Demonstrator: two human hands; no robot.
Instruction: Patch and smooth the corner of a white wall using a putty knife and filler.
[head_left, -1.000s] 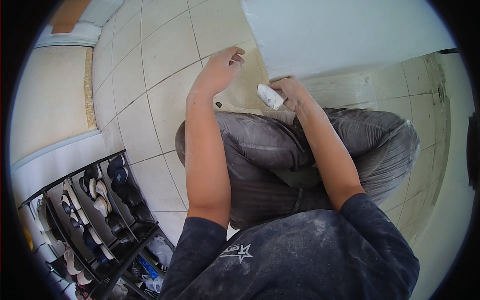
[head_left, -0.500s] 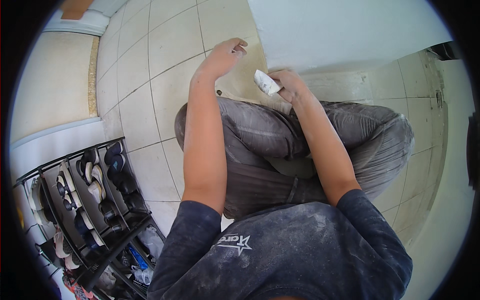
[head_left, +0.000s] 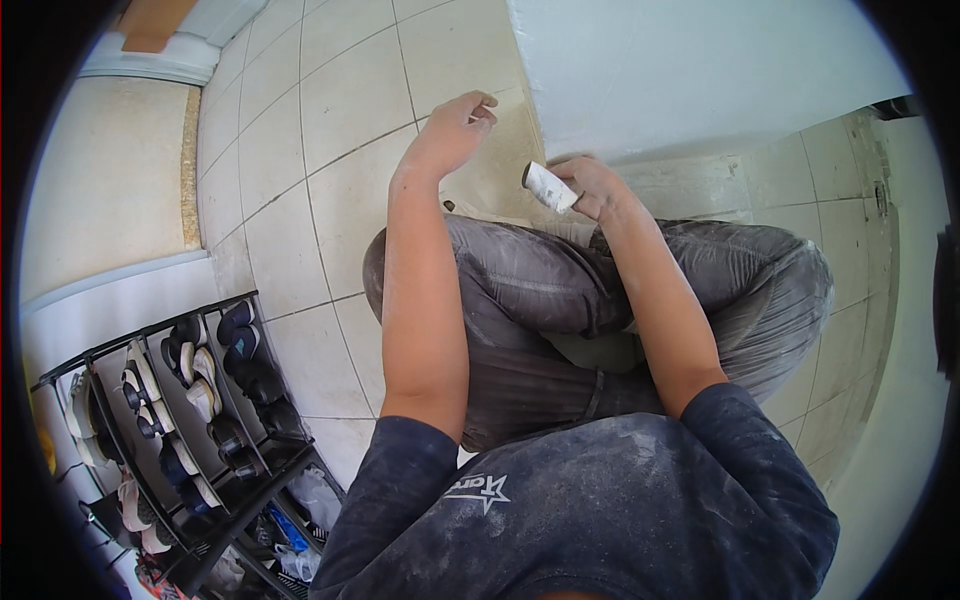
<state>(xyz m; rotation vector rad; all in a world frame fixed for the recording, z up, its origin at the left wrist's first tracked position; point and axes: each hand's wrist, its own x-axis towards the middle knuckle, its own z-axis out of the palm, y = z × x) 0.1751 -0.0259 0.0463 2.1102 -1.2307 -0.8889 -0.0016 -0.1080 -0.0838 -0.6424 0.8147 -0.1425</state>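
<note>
My right hand (head_left: 590, 187) grips a small white rounded piece (head_left: 549, 187) by one end. Grey smudges mark its side, and its far end is dark; its exact kind is not plain. It points up and to the left, just off the lower corner of a pale wall (head_left: 690, 75). My left hand (head_left: 460, 128) hovers over the floor tiles left of that wall's edge. Its fingers bend loosely, with a gap to the thumb, and nothing shows between them. Pale dust coats both hands.
My bent legs in dusty dark trousers (head_left: 530, 270) lie folded under my forearms. A black shoe rack (head_left: 215, 530) full of footwear and plastic bags stands at the lower left. Pale tiles (head_left: 350, 75) cover the floor. Another wall (head_left: 890, 400) runs along the right.
The white piece has turned in my right hand, so its dark end now shows. Both hands sit slightly lower and further right in the picture, as the whole view has shifted.
</note>
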